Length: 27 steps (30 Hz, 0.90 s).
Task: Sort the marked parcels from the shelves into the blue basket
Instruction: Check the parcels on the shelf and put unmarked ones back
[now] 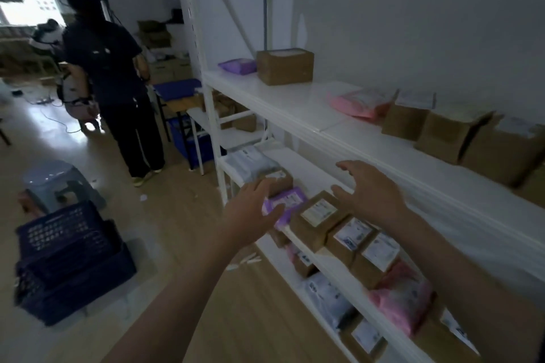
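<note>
Here, both hands (250,209) (365,188) open above shelf edge (298,240).

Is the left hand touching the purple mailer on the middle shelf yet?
Cannot tell. In the head view the left hand, fingers spread, overlaps the purple mailer and hides its left edge, so neither contact nor a gap shows plainly. The right hand hovers open nearby.

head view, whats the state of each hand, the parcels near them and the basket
left hand: open, fingers over the purple plastic mailer, holding nothing
right hand: open, fingers spread above the labelled boxes
purple plastic mailer: flat on the middle shelf
brown cardboard box with white label: closed, on the shelf
dark blue plastic lattice basket: on the floor, contents not visible
</note>
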{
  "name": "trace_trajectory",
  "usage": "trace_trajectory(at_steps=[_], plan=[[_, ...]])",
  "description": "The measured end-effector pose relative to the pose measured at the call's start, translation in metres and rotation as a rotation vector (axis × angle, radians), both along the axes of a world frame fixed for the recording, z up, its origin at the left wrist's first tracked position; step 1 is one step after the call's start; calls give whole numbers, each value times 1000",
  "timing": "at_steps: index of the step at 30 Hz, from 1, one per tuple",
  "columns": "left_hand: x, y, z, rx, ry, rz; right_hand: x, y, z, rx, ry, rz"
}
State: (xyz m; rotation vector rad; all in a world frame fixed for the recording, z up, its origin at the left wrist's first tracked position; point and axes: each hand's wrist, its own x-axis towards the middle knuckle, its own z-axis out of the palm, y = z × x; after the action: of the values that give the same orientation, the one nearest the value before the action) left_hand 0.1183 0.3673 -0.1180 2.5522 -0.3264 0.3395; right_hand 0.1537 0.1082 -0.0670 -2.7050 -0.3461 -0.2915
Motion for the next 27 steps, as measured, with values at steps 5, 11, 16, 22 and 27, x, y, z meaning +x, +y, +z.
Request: trace_trajectory(at_steps=[5, 11, 16, 22, 27], plan=[[79, 81, 24, 57, -35, 125, 77, 52, 29, 56, -112, -54], [171, 119, 39, 55, -74, 99, 144, 89, 39, 65, -154, -91], [261, 129, 40, 48, -93, -35, 212, 113, 39, -6, -75, -192], [382, 169, 66, -21, -123, -122, 292, 156, 40, -82, 20, -328], [471, 204, 80, -55, -99, -198, 357, 190, 57, -104, 70, -392]])
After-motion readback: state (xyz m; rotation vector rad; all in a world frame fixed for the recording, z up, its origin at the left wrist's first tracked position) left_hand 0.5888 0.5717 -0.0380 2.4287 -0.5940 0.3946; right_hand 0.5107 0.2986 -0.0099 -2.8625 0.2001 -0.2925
